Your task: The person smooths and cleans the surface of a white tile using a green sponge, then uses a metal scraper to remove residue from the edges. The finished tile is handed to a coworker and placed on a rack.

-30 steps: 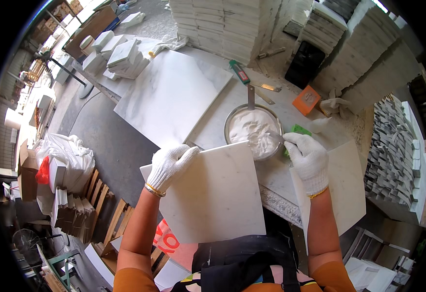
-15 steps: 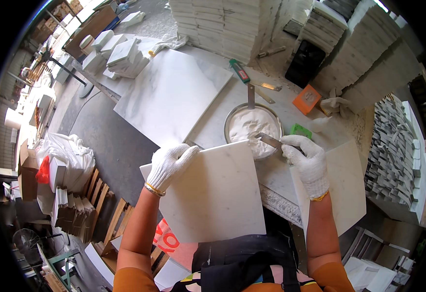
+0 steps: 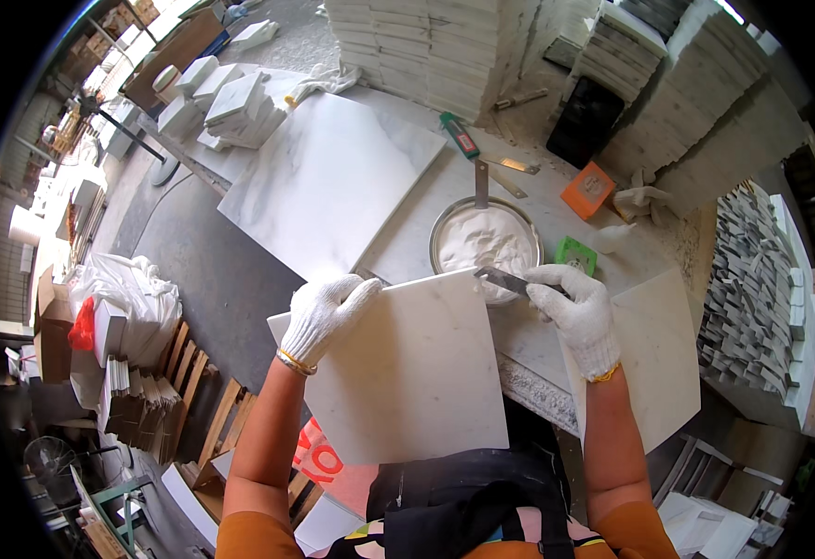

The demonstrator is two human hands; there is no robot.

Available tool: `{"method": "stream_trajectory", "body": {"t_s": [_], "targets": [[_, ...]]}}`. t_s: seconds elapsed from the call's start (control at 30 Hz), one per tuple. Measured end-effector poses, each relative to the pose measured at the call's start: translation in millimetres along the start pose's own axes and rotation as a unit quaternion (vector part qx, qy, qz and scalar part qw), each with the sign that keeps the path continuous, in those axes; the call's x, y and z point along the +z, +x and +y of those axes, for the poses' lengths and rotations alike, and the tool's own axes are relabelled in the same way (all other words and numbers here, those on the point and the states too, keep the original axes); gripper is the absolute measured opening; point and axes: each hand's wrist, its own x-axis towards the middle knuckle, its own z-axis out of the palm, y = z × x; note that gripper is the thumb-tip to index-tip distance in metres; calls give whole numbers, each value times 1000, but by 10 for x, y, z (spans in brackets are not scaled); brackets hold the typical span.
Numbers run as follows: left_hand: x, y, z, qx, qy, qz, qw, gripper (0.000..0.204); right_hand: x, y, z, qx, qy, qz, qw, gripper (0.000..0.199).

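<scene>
My gloved left hand [image 3: 326,315] grips the upper left edge of a white marble tile [image 3: 406,373], which stands tilted in front of my lap. In my gloved right hand [image 3: 577,312] is a small metal scraper blade [image 3: 502,280], pinched between thumb and fingers. The blade's tip is at the tile's upper right corner. Just beyond stands a round tin of white paste [image 3: 484,238], with another flat metal scraper [image 3: 481,183] sticking up at its far rim. Part of the tin's near side is hidden behind the blade and tile.
A large marble slab [image 3: 333,177] lies on the table's left. Behind the tin are a green-handled cutter [image 3: 460,135], an orange box [image 3: 588,190] and a green block [image 3: 575,255]. Another tile [image 3: 654,354] leans at the right. Tile stacks [image 3: 417,56] rise at the back.
My right hand has moved slightly left, bringing the scraper blade from over the paste tin to the tile's upper right corner. My left hand and the tile stay put.
</scene>
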Motion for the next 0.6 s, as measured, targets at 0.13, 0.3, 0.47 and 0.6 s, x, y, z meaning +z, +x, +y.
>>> {"method": "stream_trajectory", "body": {"t_s": [0.13,0.3,0.47,0.6], "targets": [[-3,-8,28,1,-6,5,1000,36,-53,-53,-31,0,13,7,1000,22],[-6,-3,48,-8,7,1,1000,37,-150,-98,-102,-14,-19,35,999,20],[-18,-12,86,-19,1,0,1000,38,-171,-100,-10,-75,-72,60,993,18],[-23,-12,70,-30,11,-3,999,38,-149,-78,57,-111,-102,74,986,18]]}}
